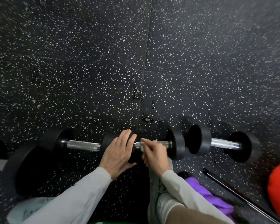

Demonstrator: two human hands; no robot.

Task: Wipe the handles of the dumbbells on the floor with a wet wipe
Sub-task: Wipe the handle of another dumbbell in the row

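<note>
Now wet wipe (143, 143) inside right hand (155, 155) grip.

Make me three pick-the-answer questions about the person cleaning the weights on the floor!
1. Where is the wet wipe?
A. on the middle dumbbell's handle
B. on the orange ball
C. lying on the floor

2. How many dumbbells lie in the row?
A. one
B. three
C. six

3. What is the left hand doing?
A. resting flat on a weight
B. holding a bottle
C. making a fist

Answers: 1 A, the right hand presses it to the middle dumbbell; 2 B, three silver handles show; 3 A, its fingers are spread over the black end.
</note>
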